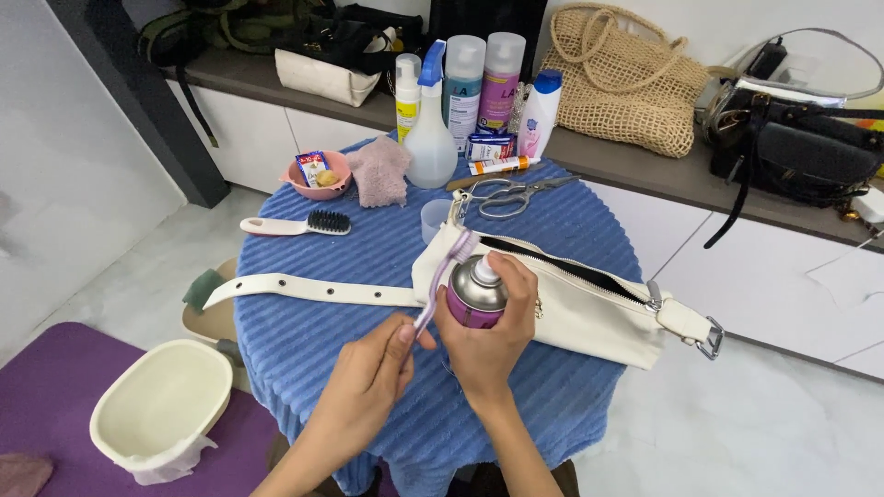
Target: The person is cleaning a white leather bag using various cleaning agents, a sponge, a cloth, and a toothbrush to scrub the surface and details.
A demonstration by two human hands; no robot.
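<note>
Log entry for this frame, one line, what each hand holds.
left hand: holds toothbrush | right hand: grips pink spray can, nozzle beside bristles | under them: white bag on blue cloth

left hand (382, 359): we pinch a toothbrush (442, 276) between thumb and fingers, forearm rising from bottom edge | right hand (493, 322): just right of the left, we wrap a can (474, 293), index finger on its nozzle, wrist bent, thumbs nearly touching
</note>
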